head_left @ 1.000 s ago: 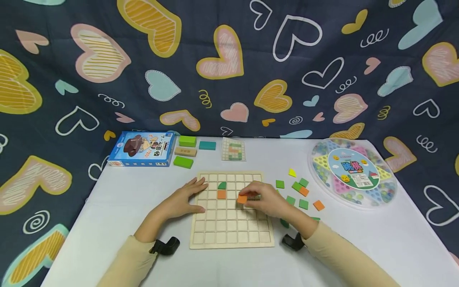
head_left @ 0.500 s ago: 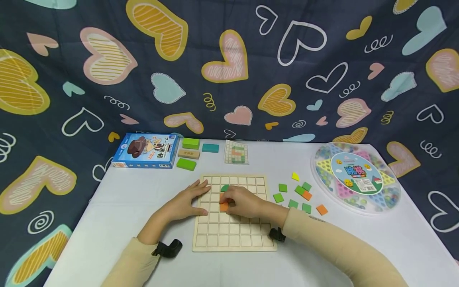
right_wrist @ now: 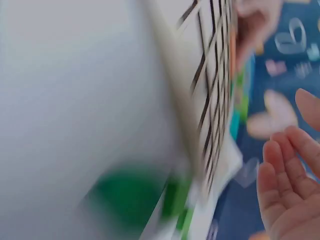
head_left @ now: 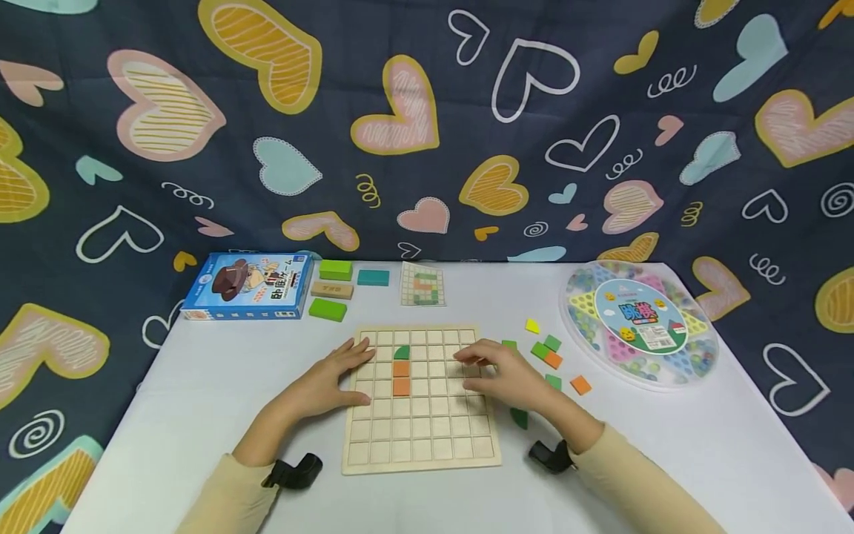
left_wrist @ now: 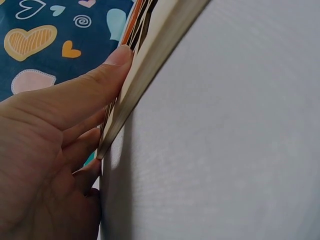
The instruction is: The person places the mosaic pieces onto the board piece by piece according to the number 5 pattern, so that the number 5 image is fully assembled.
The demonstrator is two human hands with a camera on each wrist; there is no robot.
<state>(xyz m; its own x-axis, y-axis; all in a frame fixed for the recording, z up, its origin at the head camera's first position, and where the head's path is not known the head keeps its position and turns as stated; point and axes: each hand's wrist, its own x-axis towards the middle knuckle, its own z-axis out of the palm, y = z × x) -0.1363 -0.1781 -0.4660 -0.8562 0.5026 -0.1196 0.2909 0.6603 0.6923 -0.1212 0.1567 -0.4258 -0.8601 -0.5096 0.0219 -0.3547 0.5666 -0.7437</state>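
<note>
A: A dark, heart-printed cloth (head_left: 373,44) closes off the back, and a smooth white cover spreads over the desk (head_left: 220,371). Where's the work?

B: On the grid board (head_left: 420,408), set between the two hands. It's nearly square, so no real long axis. A green quarter-round tile (head_left: 402,353) and two orange tiles (head_left: 401,386) sit in one column left of its centre, the green one farthest from the person.

A: And the hands?

B: The left hand (head_left: 327,382) has its fingers spread at the board's left edge, thumb resting on the rim. The right hand (head_left: 510,374) has fingertips above the board's right side, fingers slightly bent, thumb apart, nothing pinched.

A: Which is nearer the loose pieces?

B: The right hand, easily. They're scattered on the desk just off the board's right side, some partly hidden by that hand. I'd judge that the relation that matters; the left hand has the whole board in between.

A: Materials?

B: The board looks like pale wood with raised dividers. The loose pieces are thin and flat: green squares (head_left: 552,343), an orange square (head_left: 580,385), a yellow triangle (head_left: 531,326), a curved green piece (head_left: 519,418).
</note>
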